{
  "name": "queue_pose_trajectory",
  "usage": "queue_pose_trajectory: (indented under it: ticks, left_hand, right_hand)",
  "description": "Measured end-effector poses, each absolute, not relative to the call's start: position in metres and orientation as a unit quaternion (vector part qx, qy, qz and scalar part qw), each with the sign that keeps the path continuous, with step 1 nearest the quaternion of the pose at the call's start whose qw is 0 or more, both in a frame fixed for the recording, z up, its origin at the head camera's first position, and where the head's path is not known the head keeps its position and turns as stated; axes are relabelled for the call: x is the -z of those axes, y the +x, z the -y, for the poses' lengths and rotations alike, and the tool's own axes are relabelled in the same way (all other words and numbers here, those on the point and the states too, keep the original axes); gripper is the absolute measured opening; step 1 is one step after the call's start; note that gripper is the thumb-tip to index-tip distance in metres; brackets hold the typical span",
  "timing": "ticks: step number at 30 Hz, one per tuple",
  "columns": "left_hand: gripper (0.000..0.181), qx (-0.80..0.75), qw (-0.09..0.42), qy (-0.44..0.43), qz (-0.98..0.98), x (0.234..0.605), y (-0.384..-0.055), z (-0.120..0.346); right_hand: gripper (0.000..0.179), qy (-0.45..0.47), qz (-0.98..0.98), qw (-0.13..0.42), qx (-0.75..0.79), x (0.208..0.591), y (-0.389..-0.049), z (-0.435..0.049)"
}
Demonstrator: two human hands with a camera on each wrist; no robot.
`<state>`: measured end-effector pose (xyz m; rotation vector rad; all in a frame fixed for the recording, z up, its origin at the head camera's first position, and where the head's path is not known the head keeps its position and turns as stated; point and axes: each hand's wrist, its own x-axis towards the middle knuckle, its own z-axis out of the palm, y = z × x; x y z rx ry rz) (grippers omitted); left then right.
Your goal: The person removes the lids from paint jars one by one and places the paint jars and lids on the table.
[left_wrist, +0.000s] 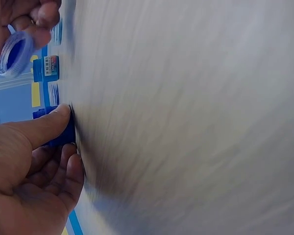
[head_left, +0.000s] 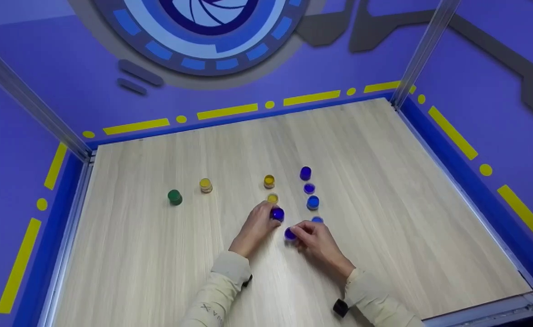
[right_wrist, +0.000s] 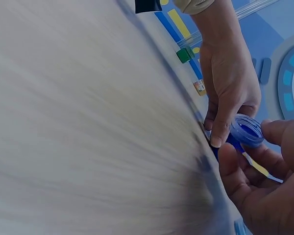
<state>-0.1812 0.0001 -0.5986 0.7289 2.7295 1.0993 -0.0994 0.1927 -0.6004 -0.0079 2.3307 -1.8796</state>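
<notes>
My left hand [head_left: 256, 223] grips a small dark blue paint jar [head_left: 277, 214] around its sides, low at the tabletop. In the left wrist view the thumb lies across the front of this jar [left_wrist: 63, 131]. To the right and nearer, my right hand [head_left: 319, 241] pinches a round lid [head_left: 290, 234] by its edge, apart from the jar. This lid [right_wrist: 246, 131] has a clear ridged rim and blue paint on its inner face. Just beyond the left fingers lies a yellow lid [head_left: 272, 198]. A blue lid [head_left: 317, 220] is partly hidden behind the right hand.
Past the hands stand an amber-yellow jar [head_left: 269, 182], a violet jar [head_left: 306, 173] with a violet lid [head_left: 309, 188] in front of it, and a blue jar [head_left: 313, 203]. Farther left are a green jar [head_left: 174, 197] and a yellow jar [head_left: 206, 185]. Blue panels border the wooden table [head_left: 148, 268].
</notes>
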Motion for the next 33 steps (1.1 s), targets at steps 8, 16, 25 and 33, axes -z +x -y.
queue_pose_trajectory:
  ticks: [8, 16, 25, 33]
  left_hand:
    - [0.031, -0.362, 0.061, 0.234, -0.9, 0.597, -0.182, -0.001]
    - [0.03, -0.369, 0.054, 0.241, -0.896, 0.596, -0.18, 0.001]
    - [0.028, -0.364, 0.053, 0.238, -0.899, 0.597, -0.181, 0.0]
    - [0.027, -0.371, 0.063, 0.228, -0.898, 0.598, -0.182, -0.001]
  right_hand:
    - [0.02, 0.009, -0.782, 0.076, 0.618, 0.599, -0.103, -0.188]
    - [0.014, 0.011, -0.782, 0.059, 0.62, 0.597, -0.107, -0.182]
    - [0.026, -0.011, -0.775, 0.057, 0.629, 0.599, -0.107, -0.178]
    - [0.037, -0.002, -0.813, 0.063, 0.579, 0.601, -0.107, -0.179]
